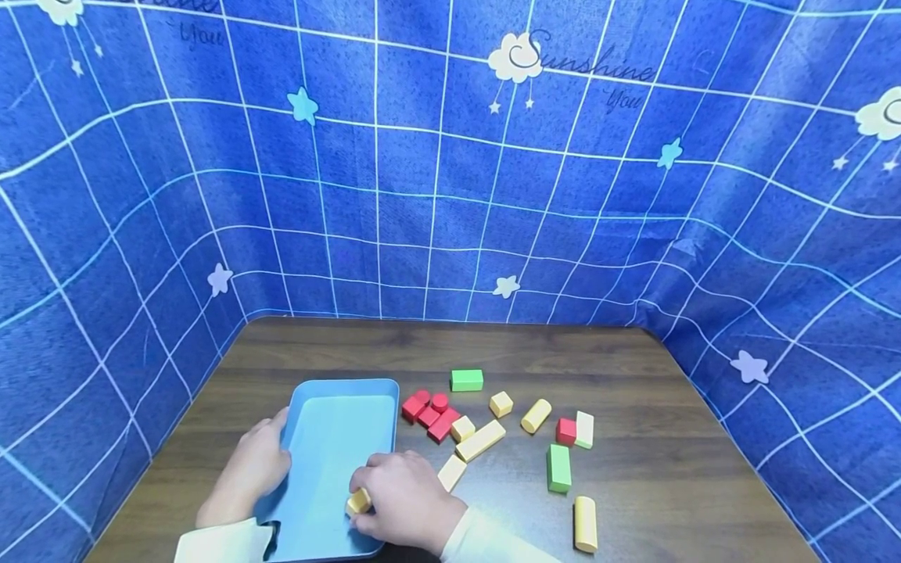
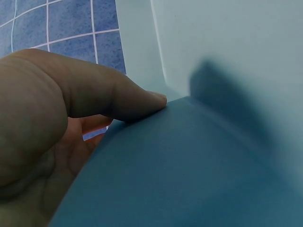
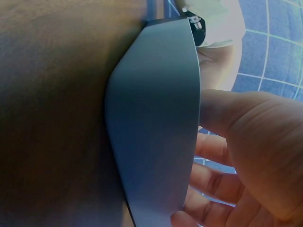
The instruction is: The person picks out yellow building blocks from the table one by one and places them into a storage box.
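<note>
A blue tray (image 1: 338, 414) lies on the left part of the table. At its left rim my left hand (image 1: 256, 461) grips the wall; the left wrist view shows the thumb (image 2: 128, 97) on the inner side and other fingers outside. Over the tray's near right part, my right hand (image 1: 408, 496) pinches a pale yellow wooden block (image 1: 357, 502). In the right wrist view the right fingers reach behind the tray's outer wall (image 3: 156, 104), which hides the block. A pale yellow flat block (image 1: 452, 472) lies on the table beside the right hand, partly covered by it.
Right of the tray lie several red blocks (image 1: 443, 424), a yellow cube (image 1: 501, 404), a long yellow block (image 1: 481, 441), yellow cylinders (image 1: 585, 524), green blocks (image 1: 559, 467), a red cube (image 1: 566, 432) and a pale block (image 1: 584, 429). Blue patterned cloth (image 1: 436, 172) surrounds the table (image 1: 676, 485).
</note>
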Tool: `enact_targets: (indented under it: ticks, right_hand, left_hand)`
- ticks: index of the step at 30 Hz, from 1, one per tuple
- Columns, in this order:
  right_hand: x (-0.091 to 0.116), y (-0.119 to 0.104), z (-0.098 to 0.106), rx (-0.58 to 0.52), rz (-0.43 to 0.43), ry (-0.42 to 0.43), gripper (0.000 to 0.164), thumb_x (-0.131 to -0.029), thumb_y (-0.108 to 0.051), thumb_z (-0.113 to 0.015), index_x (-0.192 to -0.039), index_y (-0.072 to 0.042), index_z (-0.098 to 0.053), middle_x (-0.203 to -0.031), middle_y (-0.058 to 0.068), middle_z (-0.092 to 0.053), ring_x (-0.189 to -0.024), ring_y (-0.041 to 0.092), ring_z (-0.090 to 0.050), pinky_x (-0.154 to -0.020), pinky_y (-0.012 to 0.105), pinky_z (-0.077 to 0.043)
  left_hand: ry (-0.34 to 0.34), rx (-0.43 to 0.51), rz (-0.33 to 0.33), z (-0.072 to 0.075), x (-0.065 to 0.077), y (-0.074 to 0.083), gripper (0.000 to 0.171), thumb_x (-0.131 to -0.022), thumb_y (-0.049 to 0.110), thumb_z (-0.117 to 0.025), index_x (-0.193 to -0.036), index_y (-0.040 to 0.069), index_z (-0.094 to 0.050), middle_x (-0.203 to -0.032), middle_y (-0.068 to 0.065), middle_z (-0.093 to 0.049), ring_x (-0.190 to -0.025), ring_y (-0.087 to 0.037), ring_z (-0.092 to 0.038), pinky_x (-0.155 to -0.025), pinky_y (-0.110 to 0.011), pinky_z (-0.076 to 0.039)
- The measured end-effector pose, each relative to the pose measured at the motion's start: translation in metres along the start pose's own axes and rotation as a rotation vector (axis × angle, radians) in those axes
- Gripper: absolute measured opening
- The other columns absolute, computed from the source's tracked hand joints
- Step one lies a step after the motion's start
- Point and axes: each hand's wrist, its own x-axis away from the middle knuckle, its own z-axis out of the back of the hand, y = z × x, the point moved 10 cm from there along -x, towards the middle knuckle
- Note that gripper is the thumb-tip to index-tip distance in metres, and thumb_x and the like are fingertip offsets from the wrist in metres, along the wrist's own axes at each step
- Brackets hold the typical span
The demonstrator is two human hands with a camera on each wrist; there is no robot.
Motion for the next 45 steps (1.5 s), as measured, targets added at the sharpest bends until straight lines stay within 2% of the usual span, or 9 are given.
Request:
enact_targets:
  ticks: [19, 26, 31, 36, 45]
  right_hand:
    - [0.003, -0.002, -0.009, 0.027, -0.009, -0.009, 0.023, -0.071, -0.054, -0.072, -0.086, -0.038, -0.064, -0.071, -0.021, -0.043, -0.063, -0.003, -0.037, -0.053, 0.023, -0.034]
    - [0.004, -0.001, -0.008, 0.036, -0.016, -0.005, 0.027, -0.071, -0.056, -0.072, -0.091, -0.038, -0.065, -0.074, -0.02, -0.046, -0.065, -0.003, -0.039, -0.052, 0.024, -0.036]
    - [0.007, 0.0, 0.0, 0.024, -0.009, 0.041, 0.035, -0.072, -0.056, -0.071, -0.1, -0.036, -0.067, -0.086, -0.019, -0.053, -0.073, -0.003, -0.043, -0.057, 0.023, -0.042]
    - [0.015, 0.005, 0.019, -0.048, -0.003, 0.123, 0.033, -0.076, -0.049, -0.069, -0.103, -0.031, -0.068, -0.095, -0.015, -0.055, -0.081, 0.001, -0.045, -0.064, 0.019, -0.045]
    - [0.032, 0.044, 0.041, -0.132, -0.124, 0.232, 0.032, -0.079, -0.048, -0.067, -0.104, -0.028, -0.068, -0.099, -0.012, -0.057, -0.089, 0.004, -0.046, -0.069, 0.024, -0.048]
  left_hand:
    - [-0.006, 0.006, 0.003, -0.002, 0.002, 0.002, 0.065, -0.079, -0.003, -0.049, -0.139, -0.014, -0.027, -0.126, -0.039, -0.041, -0.114, -0.053, -0.038, -0.093, -0.067, -0.034]
    - [0.003, 0.004, -0.007, -0.002, 0.0, 0.003, 0.064, -0.08, -0.003, -0.049, -0.14, -0.013, -0.027, -0.126, -0.039, -0.042, -0.113, -0.053, -0.039, -0.092, -0.067, -0.035]
    - [-0.026, 0.013, 0.031, -0.002, -0.001, 0.0, 0.064, -0.083, -0.003, -0.048, -0.142, -0.011, -0.024, -0.127, -0.038, -0.04, -0.113, -0.052, -0.039, -0.091, -0.069, -0.035]
    - [-0.041, 0.029, 0.051, -0.003, 0.0, 0.001, 0.063, -0.085, -0.003, -0.046, -0.143, -0.01, -0.021, -0.13, -0.038, -0.037, -0.115, -0.052, -0.037, -0.091, -0.07, -0.034]
    - [-0.049, 0.042, 0.068, -0.005, 0.003, -0.002, 0.064, -0.086, -0.002, -0.046, -0.144, -0.008, -0.02, -0.129, -0.038, -0.038, -0.115, -0.053, -0.037, -0.09, -0.07, -0.034]
